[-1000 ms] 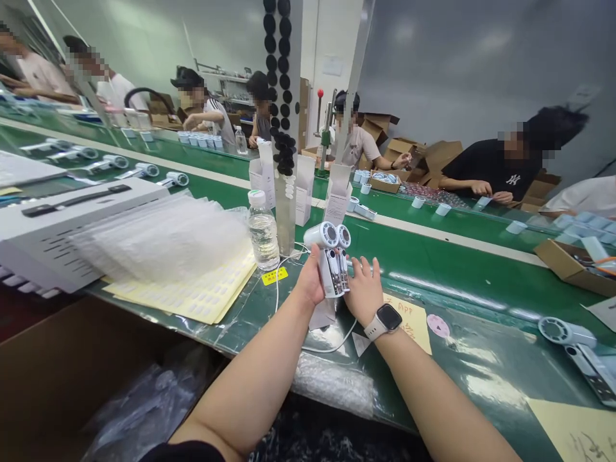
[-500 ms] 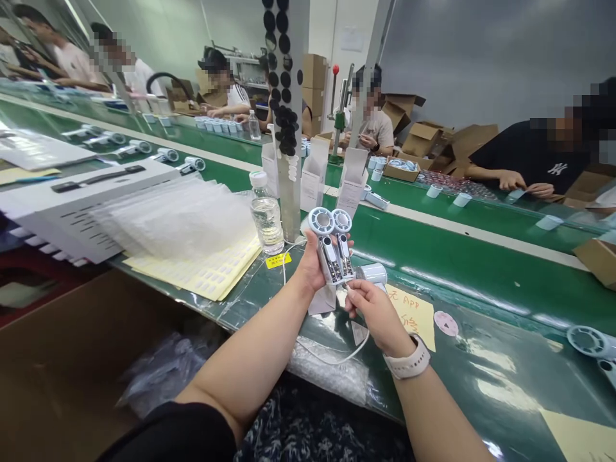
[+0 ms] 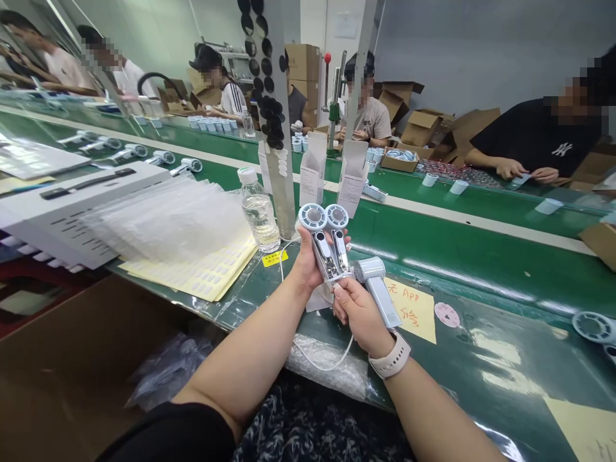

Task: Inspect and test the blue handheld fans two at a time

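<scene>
Two light-blue handheld fans, a nearer one (image 3: 326,258) and another (image 3: 341,249), stand side by side in my left hand (image 3: 306,264), round heads up. Their handles lack front covers, and the metallic insides show. My right hand (image 3: 357,307) is closed at the lower ends of the handles, pinching the end of a white cable (image 3: 330,370); its plug is hidden by the fingers. Just right of the fans, a third handheld fan (image 3: 384,296) with a closed grey-blue handle lies on the table, partly over a yellow note (image 3: 418,311) with red handwriting.
A water bottle (image 3: 260,212) stands beside a metal post (image 3: 283,199). Left lie label sheets (image 3: 206,276) under plastic bags (image 3: 178,221). Two open white boxes, one here (image 3: 313,173), stand behind the fans. Across the green conveyor (image 3: 462,237), several people work with blue parts.
My view has shifted slightly. Both hands have moved a little left with the two fans, and more of the third fan now shows beside my right hand.
</scene>
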`<state>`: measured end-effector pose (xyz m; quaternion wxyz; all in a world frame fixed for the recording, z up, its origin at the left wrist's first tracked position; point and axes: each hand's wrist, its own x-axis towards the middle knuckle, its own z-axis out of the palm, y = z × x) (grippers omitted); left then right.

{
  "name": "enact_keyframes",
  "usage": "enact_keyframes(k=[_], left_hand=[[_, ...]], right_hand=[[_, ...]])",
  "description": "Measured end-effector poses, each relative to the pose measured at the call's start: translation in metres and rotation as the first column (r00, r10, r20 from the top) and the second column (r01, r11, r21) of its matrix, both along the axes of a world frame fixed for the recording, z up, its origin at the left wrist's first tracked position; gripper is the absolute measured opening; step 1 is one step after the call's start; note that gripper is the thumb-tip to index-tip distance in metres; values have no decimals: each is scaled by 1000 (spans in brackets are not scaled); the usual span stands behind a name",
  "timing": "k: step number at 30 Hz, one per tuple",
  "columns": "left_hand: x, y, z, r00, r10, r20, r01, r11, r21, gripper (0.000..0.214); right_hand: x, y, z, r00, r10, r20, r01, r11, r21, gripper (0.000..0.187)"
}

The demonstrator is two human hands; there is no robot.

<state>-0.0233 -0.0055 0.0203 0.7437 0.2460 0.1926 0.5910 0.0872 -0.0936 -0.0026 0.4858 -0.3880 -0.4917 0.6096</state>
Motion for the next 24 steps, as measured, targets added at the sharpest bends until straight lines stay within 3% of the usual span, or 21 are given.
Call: enact_keyframes(k=[8, 13, 20, 24], left_hand=[[4, 1, -9, 998, 38, -53, -35, 998, 51, 66], [6, 0, -12, 998, -2, -59, 4, 999, 43, 69], [3, 3, -9, 999, 22, 35, -20, 997, -70, 71], [1, 1, -5, 997, 30, 66, -25, 996, -82, 71]], right_hand=[[-2, 1, -6, 996, -86, -34, 85, 996, -36, 47], [-4, -2, -7, 993, -121, -10, 120, 991, -59, 46], [6, 4, -1, 968, -185, 169, 162, 976, 142, 38], [9, 6, -3, 943, -254, 214, 233, 965, 120, 39]])
